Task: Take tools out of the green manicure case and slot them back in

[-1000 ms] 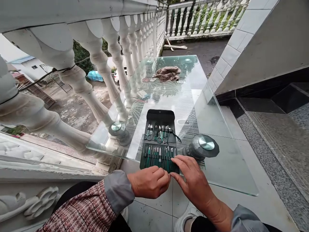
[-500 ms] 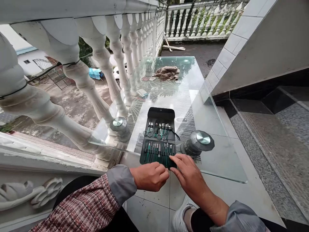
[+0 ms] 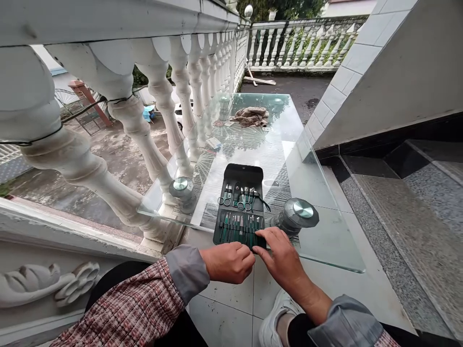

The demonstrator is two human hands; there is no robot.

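An unfolded black manicure case [image 3: 244, 172] lies on the glass table, at its near edge. Small scissors [image 3: 241, 205], nail clippers [image 3: 251, 193] and several slim green-handled tools [image 3: 231, 231] sit in its loops. My left hand [image 3: 231, 262] is closed in a pinch at the near edge of the case; its fingertips are turned away, so what they hold is hidden. My right hand [image 3: 280, 253] rests at the near right corner of the case. Its fingers and thumb are bent around that corner, close to my left fingertips.
The glass table top [image 3: 325, 236] stands on faceted legs [image 3: 298, 214]. Toward its far end lie a crumpled brown cloth [image 3: 250, 117] and a small box [image 3: 213, 143]. A white balustrade [image 3: 155, 96] runs along the left; stone steps [image 3: 390, 193] rise on the right.
The view has tilted up slightly, so more of the far balustrade shows. Both hands keep nearly the same place at the near edge of the case.
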